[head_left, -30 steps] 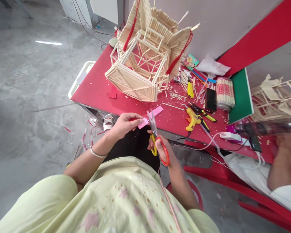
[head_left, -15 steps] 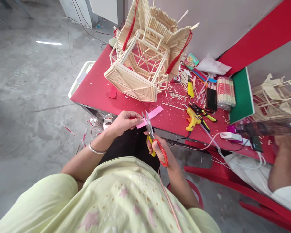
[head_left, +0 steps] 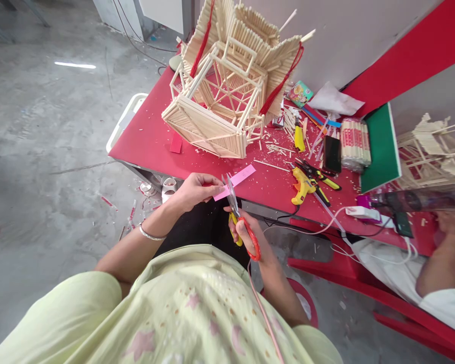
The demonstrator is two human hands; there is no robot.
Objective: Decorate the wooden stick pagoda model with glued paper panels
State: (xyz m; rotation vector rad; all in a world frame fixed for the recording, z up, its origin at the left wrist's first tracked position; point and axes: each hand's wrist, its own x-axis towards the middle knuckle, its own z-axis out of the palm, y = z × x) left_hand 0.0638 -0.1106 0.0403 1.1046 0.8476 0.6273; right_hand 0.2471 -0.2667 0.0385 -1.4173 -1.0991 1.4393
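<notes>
My left hand [head_left: 197,192] pinches the near end of a pink paper strip [head_left: 244,175] between thumb and fingers. Across the strip lie the blades of a pair of scissors [head_left: 233,201], with one red-orange handle and one yellow handle. Fingers of my right hand [head_left: 246,233] are wrapped round those handles. The strip reaches out over the front edge of the red table [head_left: 144,136]. Just beyond it stands a model building made of wooden sticks [head_left: 205,129], with red tassels [head_left: 282,81] hanging from its roof corners.
Right of the model lie a yellow glue gun [head_left: 302,186], pliers [head_left: 326,181], a yellow cutter [head_left: 299,137], a phone [head_left: 331,154] and bundled sticks [head_left: 354,144]. Cables cross the table edge. A co-worker's arm [head_left: 445,253] rests at far right, near a plastic bottle [head_left: 420,198].
My hands, the strip and the scissors stay almost in place; the blades look slightly closer together. The co-worker's hand at the right has shifted a little.
</notes>
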